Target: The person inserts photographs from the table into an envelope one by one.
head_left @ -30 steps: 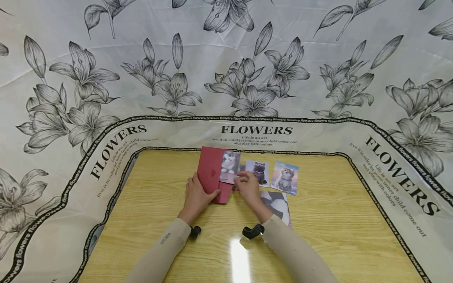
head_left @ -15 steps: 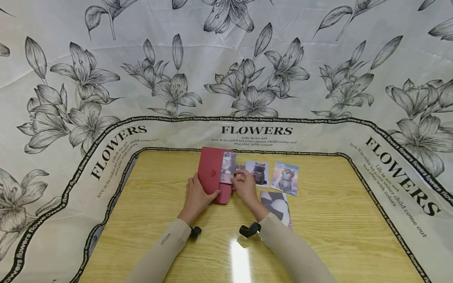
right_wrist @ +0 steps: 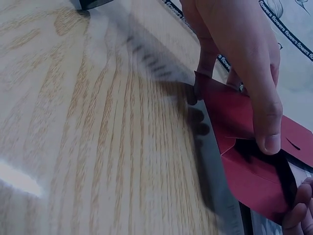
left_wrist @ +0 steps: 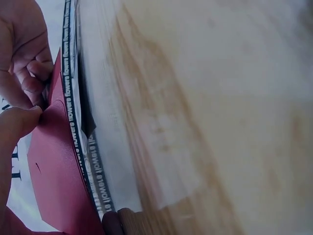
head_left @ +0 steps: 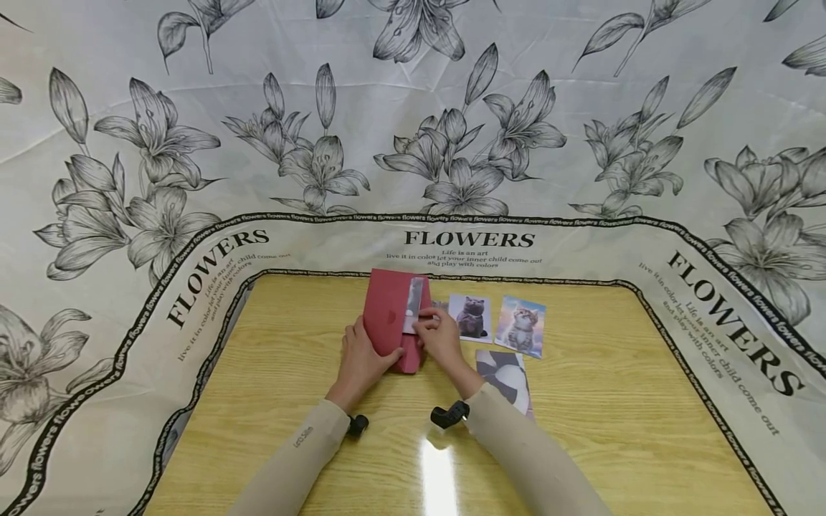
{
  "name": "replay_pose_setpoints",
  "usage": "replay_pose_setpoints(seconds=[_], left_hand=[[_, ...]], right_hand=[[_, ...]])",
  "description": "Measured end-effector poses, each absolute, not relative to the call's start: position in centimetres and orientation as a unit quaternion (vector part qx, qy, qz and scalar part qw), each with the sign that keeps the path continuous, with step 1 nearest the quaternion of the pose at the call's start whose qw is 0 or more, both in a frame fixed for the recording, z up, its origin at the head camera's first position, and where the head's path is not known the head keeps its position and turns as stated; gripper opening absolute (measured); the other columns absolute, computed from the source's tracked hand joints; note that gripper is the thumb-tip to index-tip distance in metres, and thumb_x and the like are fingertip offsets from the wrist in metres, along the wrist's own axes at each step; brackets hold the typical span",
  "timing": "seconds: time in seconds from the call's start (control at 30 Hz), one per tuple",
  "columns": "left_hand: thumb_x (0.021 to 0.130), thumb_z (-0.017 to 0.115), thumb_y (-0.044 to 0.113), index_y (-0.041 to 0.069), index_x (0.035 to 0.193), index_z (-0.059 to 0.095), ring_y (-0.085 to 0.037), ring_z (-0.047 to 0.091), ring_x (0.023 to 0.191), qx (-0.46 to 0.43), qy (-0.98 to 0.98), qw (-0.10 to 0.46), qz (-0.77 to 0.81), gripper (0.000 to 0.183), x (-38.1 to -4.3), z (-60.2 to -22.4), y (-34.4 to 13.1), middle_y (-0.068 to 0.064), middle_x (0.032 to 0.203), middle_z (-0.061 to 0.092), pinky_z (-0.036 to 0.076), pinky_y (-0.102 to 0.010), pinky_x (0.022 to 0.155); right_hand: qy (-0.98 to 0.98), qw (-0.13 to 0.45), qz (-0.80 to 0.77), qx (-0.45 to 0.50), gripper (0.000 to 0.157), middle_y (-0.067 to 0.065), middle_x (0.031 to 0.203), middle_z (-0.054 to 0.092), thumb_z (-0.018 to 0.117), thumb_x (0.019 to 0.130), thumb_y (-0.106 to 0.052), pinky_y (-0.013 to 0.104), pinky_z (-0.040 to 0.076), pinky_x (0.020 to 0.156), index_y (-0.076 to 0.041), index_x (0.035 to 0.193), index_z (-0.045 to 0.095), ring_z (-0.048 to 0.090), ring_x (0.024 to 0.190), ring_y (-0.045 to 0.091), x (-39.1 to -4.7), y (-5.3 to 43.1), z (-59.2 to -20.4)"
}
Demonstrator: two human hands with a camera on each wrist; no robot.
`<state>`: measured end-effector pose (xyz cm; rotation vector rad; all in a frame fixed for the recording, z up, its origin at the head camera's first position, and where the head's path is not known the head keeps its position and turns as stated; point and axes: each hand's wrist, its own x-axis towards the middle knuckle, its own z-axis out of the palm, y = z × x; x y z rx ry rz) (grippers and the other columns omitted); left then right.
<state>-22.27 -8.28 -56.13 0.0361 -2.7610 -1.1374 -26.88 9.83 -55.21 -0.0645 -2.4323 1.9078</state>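
My left hand (head_left: 363,362) grips a red envelope (head_left: 384,301) by its lower left part, thumb on the front at its open side and fingers round the far edge. The flap hangs open to the right. In the right wrist view the envelope's dark opening (right_wrist: 254,152) shows below the left thumb. A cat photo card (head_left: 414,304) sits partly inside the envelope, only a narrow strip of it showing. My right hand (head_left: 440,335) pinches that card's outer edge between thumb and fingertips. In the left wrist view, the right hand's curled fingers (left_wrist: 29,78) are close to the envelope.
Right of the hands lie a dark cat photo (head_left: 474,317) and a kitten photo (head_left: 520,326). Another photo card (head_left: 505,380) lies nearer, beside the right forearm. Part of one more card (head_left: 440,308) shows behind the right hand. A flower-printed cloth (head_left: 471,251) borders the wooden table (head_left: 613,401).
The right hand has moved left with the cat card, which slid further into the red envelope, so less of it shows. The left hand and envelope have stayed nearly still.
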Motion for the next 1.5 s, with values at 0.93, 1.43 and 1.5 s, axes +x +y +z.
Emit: replay_pose_setpoints(seconds=[0.93,1.43,1.5], left_hand=[[0.085,0.091,0.047,-0.006,0.162,0.027,-0.044,0.05,0.122,0.01,-0.919,0.074,-0.387,0.113,-22.1,-56.0,-8.0,-0.031,0.139,0.044,0.048,-0.056,0.105],[0.086,0.09,0.046,-0.006,0.161,0.028,-0.044,0.049,0.122,0.011,-0.919,0.074,-0.388,0.11,-22.1,-56.0,-8.0,-0.031,0.139,0.044,0.048,-0.057,0.105],[0.086,0.09,0.047,-0.006,0.161,0.028,-0.044,0.049,0.122,0.011,-0.918,0.073,-0.389,0.111,-22.1,-56.0,-8.0,-0.031,0.139,0.044,0.048,-0.056,0.105]], right_hand=[[-0.815,0.005,0.58,0.017,0.027,0.012,0.084,0.077,0.072,0.104,-0.01,0.042,0.052,0.046,-0.002,0.129,0.067,0.051,0.042,0.018,-27.0,8.8,-54.6],[-0.839,0.022,0.544,0.02,0.028,0.013,0.104,0.074,0.07,0.104,-0.012,0.03,0.054,0.055,-0.002,0.13,0.07,0.061,0.062,0.013,-27.1,8.6,-54.6],[-0.841,0.031,0.539,0.022,0.027,0.013,0.104,0.073,0.07,0.104,-0.011,0.034,0.058,0.067,-0.002,0.129,0.07,0.067,0.077,0.018,-26.9,8.6,-54.5]])
